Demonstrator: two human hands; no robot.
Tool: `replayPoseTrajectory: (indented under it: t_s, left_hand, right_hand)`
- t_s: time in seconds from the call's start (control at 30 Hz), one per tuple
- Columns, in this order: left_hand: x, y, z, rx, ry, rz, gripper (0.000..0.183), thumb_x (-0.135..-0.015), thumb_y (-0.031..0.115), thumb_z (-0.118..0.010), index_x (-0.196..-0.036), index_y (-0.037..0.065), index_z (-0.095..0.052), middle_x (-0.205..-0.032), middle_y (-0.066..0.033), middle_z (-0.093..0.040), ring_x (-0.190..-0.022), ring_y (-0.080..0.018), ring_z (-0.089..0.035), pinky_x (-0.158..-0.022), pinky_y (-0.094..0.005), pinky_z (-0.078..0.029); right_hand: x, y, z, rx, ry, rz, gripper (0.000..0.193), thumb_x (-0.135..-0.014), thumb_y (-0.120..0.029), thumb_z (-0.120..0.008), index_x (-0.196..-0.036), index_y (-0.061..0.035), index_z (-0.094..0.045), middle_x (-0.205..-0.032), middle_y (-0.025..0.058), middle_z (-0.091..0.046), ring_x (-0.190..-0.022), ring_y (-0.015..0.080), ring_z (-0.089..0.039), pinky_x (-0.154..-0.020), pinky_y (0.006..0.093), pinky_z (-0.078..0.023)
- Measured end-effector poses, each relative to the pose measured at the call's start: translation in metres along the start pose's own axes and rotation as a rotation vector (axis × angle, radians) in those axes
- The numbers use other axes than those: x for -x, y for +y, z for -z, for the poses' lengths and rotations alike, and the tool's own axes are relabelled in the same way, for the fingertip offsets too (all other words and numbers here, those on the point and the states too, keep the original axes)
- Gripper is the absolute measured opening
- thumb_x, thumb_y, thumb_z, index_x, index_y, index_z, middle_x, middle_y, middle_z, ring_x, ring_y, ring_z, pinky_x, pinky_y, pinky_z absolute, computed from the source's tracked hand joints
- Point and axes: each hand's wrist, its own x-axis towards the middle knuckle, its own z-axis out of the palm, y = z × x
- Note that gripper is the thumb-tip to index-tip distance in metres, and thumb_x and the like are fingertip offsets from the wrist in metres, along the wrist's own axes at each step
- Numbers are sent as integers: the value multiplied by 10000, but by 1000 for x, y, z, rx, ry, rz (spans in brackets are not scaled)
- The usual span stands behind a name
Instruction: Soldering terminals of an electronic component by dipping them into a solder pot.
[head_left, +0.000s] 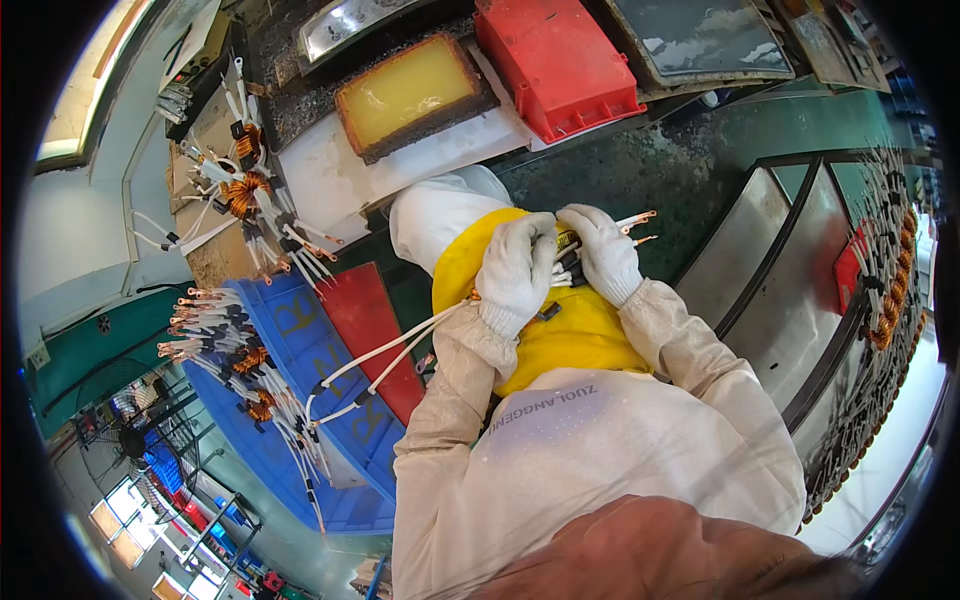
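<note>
Both my hands wear white gloves and meet above the yellow apron (570, 335) on my lap. My left hand (516, 272) is closed, fingers bent around a bundle of white lead wires (405, 347) with dark sleeves. From the other side my right hand (603, 256) also closes on the bundle, beside a small black-and-yellow piece (566, 240). Copper lugs (640, 221) stick out past my right hand. On the left, two white wires loop out past my forearm. My gloves hide the middle of the bundle, so I cannot tell whether a coil is in it.
A blue crate (345, 480) on the left carries copper coils (258, 402) with white leads; more coils (243, 195) lie behind it. Ahead are a tray of yellowish liquid (410, 92) and a red bin (555, 65). At right stands a metal rack (790, 290) lined with leaded coils.
</note>
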Motion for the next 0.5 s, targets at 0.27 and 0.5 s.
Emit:
replayPoseTrajectory:
  t_s: [0.27, 0.5]
  left_hand:
    - [-1, 4, 9, -207, -245, -53, 316, -818, 261, -716, -1085, 106, -648, -1005, -87, -669, -952, -293, -617, -832, -399, -501]
    - [-2, 6, 10, -242, -304, -115, 193, -799, 276, -722, -894, 109, -703, -998, -33, -673, -969, -254, -600, -833, -364, -487]
  right_hand:
    - [-17, -22, 86, -287, 311, 18, 356, -863, 88, -551, -1195, -21, -622, -1229, 160, -618, -1178, 290, -594, -999, 353, -463]
    - [-5, 4, 119, -344, 303, -429, 218, -959, -109, -553, -1129, 0, -635, -1020, 111, -685, -971, 174, -655, -879, 284, -494]
